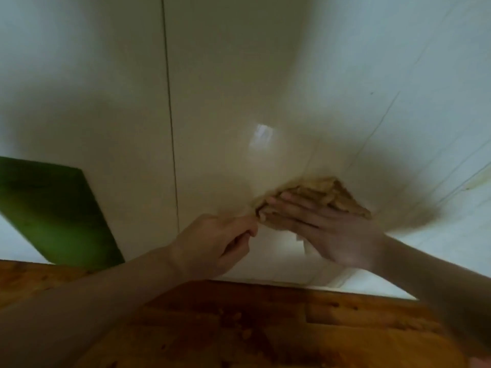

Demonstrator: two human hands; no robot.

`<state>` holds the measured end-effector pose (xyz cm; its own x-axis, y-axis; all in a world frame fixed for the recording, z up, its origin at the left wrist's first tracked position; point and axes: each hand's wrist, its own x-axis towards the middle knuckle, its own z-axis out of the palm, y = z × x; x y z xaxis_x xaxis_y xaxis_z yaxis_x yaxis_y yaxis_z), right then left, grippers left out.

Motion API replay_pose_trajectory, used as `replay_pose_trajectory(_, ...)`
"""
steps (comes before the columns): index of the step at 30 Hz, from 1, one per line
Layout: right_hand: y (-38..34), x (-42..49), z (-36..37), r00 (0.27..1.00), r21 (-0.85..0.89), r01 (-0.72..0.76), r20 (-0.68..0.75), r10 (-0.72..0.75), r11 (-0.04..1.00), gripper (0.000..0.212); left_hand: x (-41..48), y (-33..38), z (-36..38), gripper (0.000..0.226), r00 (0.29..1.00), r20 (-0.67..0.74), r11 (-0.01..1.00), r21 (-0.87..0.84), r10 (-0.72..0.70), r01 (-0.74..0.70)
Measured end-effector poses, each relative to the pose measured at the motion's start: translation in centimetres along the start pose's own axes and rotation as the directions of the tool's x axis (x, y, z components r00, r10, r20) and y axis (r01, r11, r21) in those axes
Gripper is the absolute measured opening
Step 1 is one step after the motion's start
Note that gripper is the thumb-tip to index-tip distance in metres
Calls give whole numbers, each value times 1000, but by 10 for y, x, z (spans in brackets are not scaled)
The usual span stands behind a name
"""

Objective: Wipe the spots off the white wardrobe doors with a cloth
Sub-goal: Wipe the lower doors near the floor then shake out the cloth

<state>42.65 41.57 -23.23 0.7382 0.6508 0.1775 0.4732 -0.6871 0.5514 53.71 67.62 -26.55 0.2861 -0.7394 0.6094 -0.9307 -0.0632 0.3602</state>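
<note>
We have our right hand spread flat, pressing the folded tan ribbed cloth low against the glossy white wardrobe door, near the wooden floor. Our left hand pinches, it seems, the cloth's near corner; blur hides it. Soft, limp fabric: a flat palm should grip best.

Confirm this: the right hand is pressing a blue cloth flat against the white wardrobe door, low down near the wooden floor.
Not quite. In the head view the cloth is tan, not blue. The rest holds: the right hand presses it flat against the white wardrobe door, low down near the wooden floor.
</note>
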Motion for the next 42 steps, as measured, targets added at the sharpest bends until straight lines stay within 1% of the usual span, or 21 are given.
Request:
replay_pose_trajectory(2,46,3,-53,979,-85,-152,-147,138,985,68,25,16,-13,10,998,-47,998,-34,47,-49)
replay_pose_trajectory(4,84,9,-93,927,-149,-308,-269,262,940,62,50,32,-31,10,991,-95,993,-66,90,-97)
replay_pose_trajectory(7,123,23,-145,839,-148,-433,-428,337,889,52,96,59,-62,11,973,-207,985,-117,104,-130)
replay_pose_trajectory(10,144,35,-180,837,-158,-418,-448,313,894,53,149,86,-92,12,942,-332,964,-232,47,-130)
replay_pose_trajectory(15,163,32,-211,853,-180,-398,-433,291,899,54,198,116,-126,14,886,-459,956,-230,61,-185)
replay_pose_trajectory(21,166,63,-222,720,-66,-518,-572,393,853,63,220,136,-139,15,803,-595,937,-252,48,-242)
replay_pose_trajectory(22,158,71,-211,733,-72,-498,-567,375,864,66,221,138,-140,16,780,-623,933,-244,57,-263)
replay_pose_trajectory(24,129,78,-173,856,-118,-297,-472,209,948,65,221,142,-141,18,754,-652,936,-205,86,-285)
replay_pose_trajectory(25,114,76,-153,925,-152,-151,-370,85,977,66,221,144,-141,18,755,-648,942,-185,96,-279)
replay_pose_trajectory(27,97,53,-123,984,-217,54,-152,-88,975,71,220,142,-136,16,786,-612,957,-165,92,-240)
replay_pose_trajectory(28,102,35,-122,988,-227,81,-110,-109,970,74,220,142,-135,14,797,-597,962,-153,91,-225)
replay_pose_trajectory(30,133,2,-144,984,-226,-55,-176,15,973,85,221,142,-138,13,791,-606,963,-157,81,-219)
replay_pose_trajectory(31,153,-12,-165,950,-199,-212,-272,154,957,86,221,143,-141,13,780,-622,956,-186,64,-227)
replay_pose_trajectory(32,175,-21,-190,870,-137,-371,-398,292,919,80,223,144,-144,13,768,-639,947,-215,48,-238)
replay_pose_trajectory(34,213,-24,-238,622,40,-609,-595,508,792,66,228,149,-149,12,756,-654,939,-240,31,-247)
replay_pose_trajectory(36,231,10,-275,353,233,-713,-695,626,661,67,232,156,-154,12,750,-661,930,-253,34,-265)
replay_pose_trajectory(37,234,38,-286,243,300,-733,-722,648,610,69,235,160,-157,12,740,-671,925,-258,37,-280)
replay_pose_trajectory(38,233,65,-292,171,333,-752,-735,656,569,71,238,164,-160,12,727,-686,918,-265,37,-297)
replay_pose_trajectory(39,228,87,-293,154,305,-788,-743,651,535,73,240,167,-163,12,715,-699,908,-277,35,-315)
replay_pose_trajectory(40,220,102,-283,234,209,-813,-737,635,543,76,241,169,-164,13,707,-707,898,-294,26,-328)
replay_pose_trajectory(42,196,101,-241,530,24,-721,-624,574,693,89,240,168,-164,14,714,-699,897,-294,35,-331)
